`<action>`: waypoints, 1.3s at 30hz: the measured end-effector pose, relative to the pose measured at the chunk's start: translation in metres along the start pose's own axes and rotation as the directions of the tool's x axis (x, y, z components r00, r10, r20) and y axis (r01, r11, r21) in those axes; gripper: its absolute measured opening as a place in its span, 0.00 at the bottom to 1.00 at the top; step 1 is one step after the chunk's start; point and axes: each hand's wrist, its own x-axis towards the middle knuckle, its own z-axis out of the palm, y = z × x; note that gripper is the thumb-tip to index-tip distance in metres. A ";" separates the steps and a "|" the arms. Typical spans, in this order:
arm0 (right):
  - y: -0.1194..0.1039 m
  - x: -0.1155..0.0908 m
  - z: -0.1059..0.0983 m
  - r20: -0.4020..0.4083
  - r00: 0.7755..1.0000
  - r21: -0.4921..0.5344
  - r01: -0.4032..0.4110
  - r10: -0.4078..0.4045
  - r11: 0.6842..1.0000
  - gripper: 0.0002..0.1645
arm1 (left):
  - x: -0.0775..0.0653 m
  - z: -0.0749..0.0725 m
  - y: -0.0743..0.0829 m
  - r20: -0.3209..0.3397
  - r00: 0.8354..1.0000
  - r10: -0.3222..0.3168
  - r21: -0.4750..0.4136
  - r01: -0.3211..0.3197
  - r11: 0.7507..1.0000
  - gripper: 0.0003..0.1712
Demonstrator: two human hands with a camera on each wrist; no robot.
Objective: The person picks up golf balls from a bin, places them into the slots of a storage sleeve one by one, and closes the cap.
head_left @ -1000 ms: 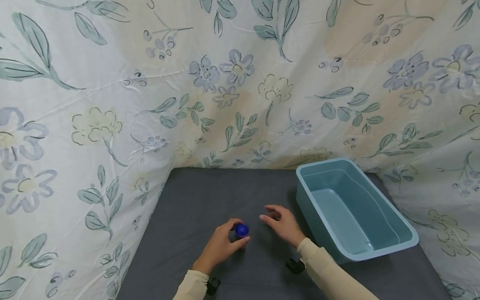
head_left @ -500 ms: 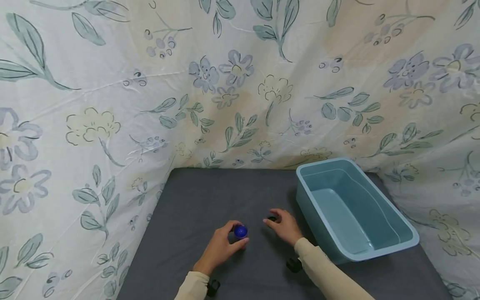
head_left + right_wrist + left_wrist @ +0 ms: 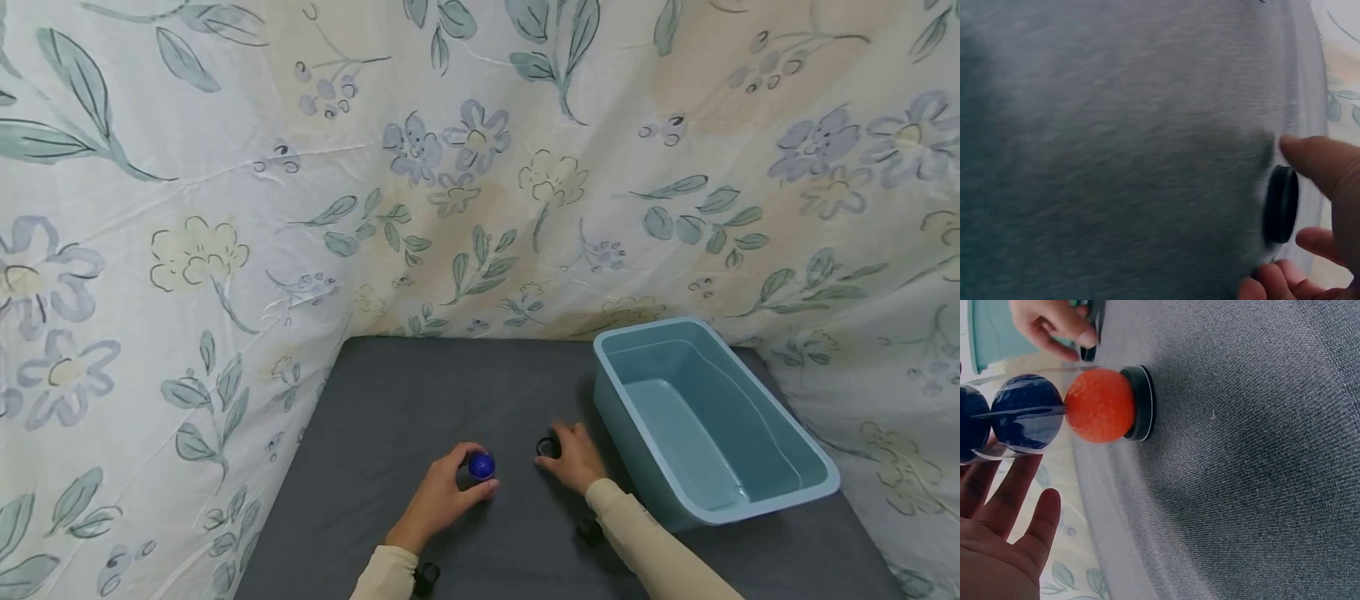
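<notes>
My left hand [image 3: 442, 496] curves thumb and fingers round a clear plastic tube [image 3: 1029, 447], which stands upright on the dark table. Inside it, dark blue balls [image 3: 1027, 412] sit above an orange ball [image 3: 1100, 405], over a black base [image 3: 1141, 403]. From the head view, a blue ball [image 3: 482, 465] shows at the tube's top. To the right, my right hand [image 3: 576, 460] has thumb and fingers curled round a round black cap [image 3: 1281, 204], low over the cloth. In the left wrist view, the right hand's fingers partly hide this cap.
A light blue plastic bin [image 3: 622, 392] stands at the right of the table, close beside the right forearm. Grey cloth covers the table [image 3: 420, 383]. Floral fabric [image 3: 465, 250] hangs behind and at both sides.
My right hand has moved slightly toward me, its fingers more curled, and the black cap between them now shows more clearly. The left hand and tube have stayed almost still.
</notes>
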 end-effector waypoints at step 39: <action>-0.079 -0.029 -0.051 -0.093 0.953 0.144 0.300 -0.289 0.943 0.27 | 0.005 -0.023 0.031 -0.111 0.979 0.174 -0.004 -0.175 0.984 0.24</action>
